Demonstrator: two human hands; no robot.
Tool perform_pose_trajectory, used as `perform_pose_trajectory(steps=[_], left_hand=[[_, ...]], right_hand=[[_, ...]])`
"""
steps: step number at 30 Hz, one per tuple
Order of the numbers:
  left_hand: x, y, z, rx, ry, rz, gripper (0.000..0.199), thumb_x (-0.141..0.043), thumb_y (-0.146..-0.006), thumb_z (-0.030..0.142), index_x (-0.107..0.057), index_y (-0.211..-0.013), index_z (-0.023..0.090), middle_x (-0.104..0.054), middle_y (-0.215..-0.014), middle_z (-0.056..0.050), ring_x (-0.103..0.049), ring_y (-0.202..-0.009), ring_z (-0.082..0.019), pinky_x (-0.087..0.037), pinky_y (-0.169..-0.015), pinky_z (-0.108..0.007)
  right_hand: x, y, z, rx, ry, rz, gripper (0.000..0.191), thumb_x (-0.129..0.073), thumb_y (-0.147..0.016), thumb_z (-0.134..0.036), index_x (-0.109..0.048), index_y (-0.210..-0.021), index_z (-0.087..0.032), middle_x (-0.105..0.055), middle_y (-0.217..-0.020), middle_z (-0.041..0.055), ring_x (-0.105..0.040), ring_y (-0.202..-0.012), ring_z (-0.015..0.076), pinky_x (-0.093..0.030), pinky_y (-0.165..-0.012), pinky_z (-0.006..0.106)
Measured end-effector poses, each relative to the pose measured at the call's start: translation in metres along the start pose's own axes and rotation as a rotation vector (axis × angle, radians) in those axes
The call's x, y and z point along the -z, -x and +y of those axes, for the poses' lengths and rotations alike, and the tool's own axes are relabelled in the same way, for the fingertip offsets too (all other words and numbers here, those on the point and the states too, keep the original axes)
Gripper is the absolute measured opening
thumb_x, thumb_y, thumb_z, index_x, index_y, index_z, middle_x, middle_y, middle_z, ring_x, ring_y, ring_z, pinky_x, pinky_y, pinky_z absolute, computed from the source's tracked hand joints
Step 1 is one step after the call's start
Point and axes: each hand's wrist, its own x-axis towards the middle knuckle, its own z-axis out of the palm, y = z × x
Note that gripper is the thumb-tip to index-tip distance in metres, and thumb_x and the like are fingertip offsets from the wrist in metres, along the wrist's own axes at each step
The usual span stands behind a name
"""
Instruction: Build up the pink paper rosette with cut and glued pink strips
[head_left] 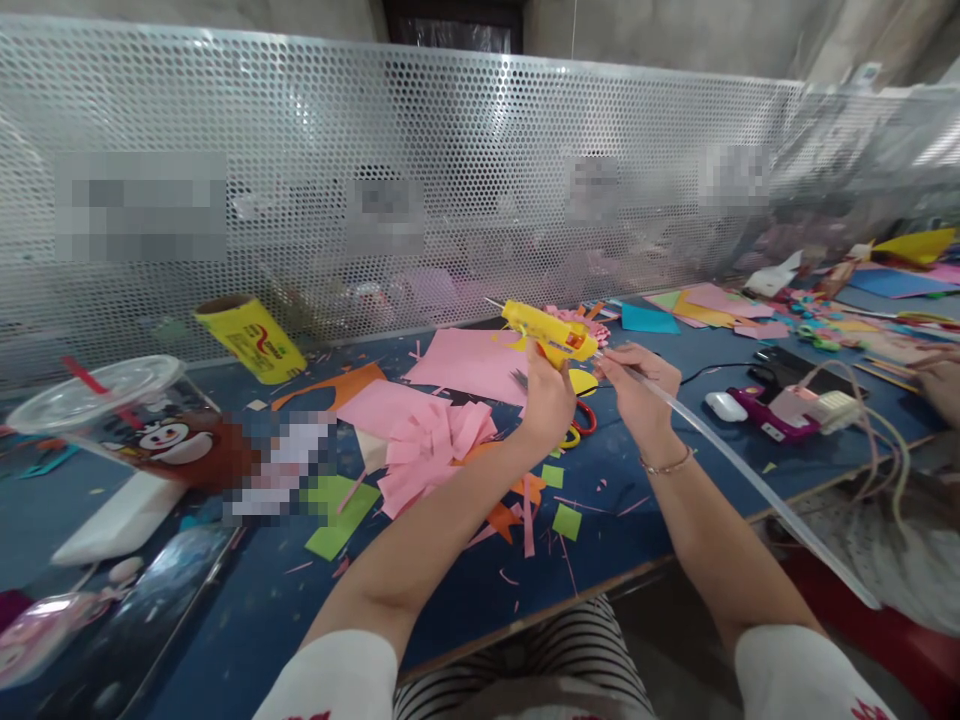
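Observation:
My left hand (551, 395) is wrapped round the handle of a yellow glue gun (546, 328), held above the table with its metal nozzle pointing left. My right hand (637, 380) pinches a long translucent glue stick (757, 490) near its front end, at the back of the gun. From there the stick slopes down to the right, past the table edge. Whether its tip sits inside the gun is hidden by my fingers. Below lie scissors (587, 418) with red and yellow handles, partly behind my left hand. A fringed pink paper piece (435, 445) rests left of my left wrist.
A plastic cup (169, 425) with a brown drink, a yellow tube (251, 338) and a dark phone-like slab (161, 620) stand or lie at left. Green paper squares (568, 521) and scraps litter the middle. A purple power strip (780, 412) and another person's hand (939, 380) are at right.

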Motion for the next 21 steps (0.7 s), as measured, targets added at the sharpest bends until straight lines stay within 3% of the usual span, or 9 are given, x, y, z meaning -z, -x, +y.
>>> perform_pose_trajectory(steps=[3,6,13,17,21], left_hand=[[-0.001,0.001,-0.003,-0.046,-0.016,-0.038,0.052,-0.040,-0.087,0.027,-0.021,-0.134,0.017,-0.035,-0.135,-0.017,-0.031,-0.130,-0.025,-0.026,-0.107,-0.042],[-0.002,0.001,-0.006,-0.062,-0.019,-0.054,0.053,-0.041,-0.086,0.027,-0.020,-0.134,0.015,-0.033,-0.136,-0.018,-0.029,-0.131,-0.025,-0.023,-0.109,-0.043],[-0.004,0.002,-0.002,0.011,0.093,-0.108,0.059,-0.042,-0.086,0.019,-0.013,-0.137,0.021,-0.044,-0.127,-0.013,-0.042,-0.121,-0.020,-0.031,-0.105,-0.039],[-0.006,0.003,-0.002,0.100,0.188,-0.134,0.063,-0.046,-0.084,0.021,-0.014,-0.138,0.020,-0.054,-0.114,-0.010,-0.050,-0.111,-0.019,-0.037,-0.100,-0.037],[-0.003,0.002,-0.004,0.168,0.202,-0.078,0.064,-0.055,-0.080,0.031,-0.025,-0.136,0.022,-0.054,-0.115,-0.011,-0.053,-0.107,-0.021,-0.043,-0.092,-0.037]], right_hand=[[0.007,0.000,-0.009,0.170,0.222,-0.029,0.007,-0.071,-0.065,-0.028,-0.067,-0.068,-0.023,-0.066,-0.071,0.0017,-0.062,-0.066,0.0159,-0.054,-0.064,0.031],[0.012,-0.001,-0.010,0.245,0.262,-0.074,0.007,-0.073,-0.063,-0.024,-0.068,-0.068,-0.025,-0.067,-0.072,0.0015,-0.063,-0.070,0.0167,-0.054,-0.071,0.033],[0.003,-0.005,0.007,-0.026,-0.082,-0.051,0.011,-0.068,-0.068,-0.032,-0.064,-0.071,-0.022,-0.064,-0.066,-0.0008,-0.059,-0.053,0.0128,-0.053,-0.053,0.030],[-0.001,-0.004,0.004,-0.079,-0.094,-0.081,0.017,-0.068,-0.068,-0.034,-0.064,-0.078,-0.022,-0.068,-0.077,0.0014,-0.065,-0.065,0.0158,-0.056,-0.064,0.033],[-0.001,-0.003,-0.002,-0.079,-0.094,-0.082,0.018,-0.065,-0.071,-0.035,-0.064,-0.086,-0.024,-0.069,-0.087,0.0022,-0.067,-0.074,0.0174,-0.057,-0.073,0.036]])
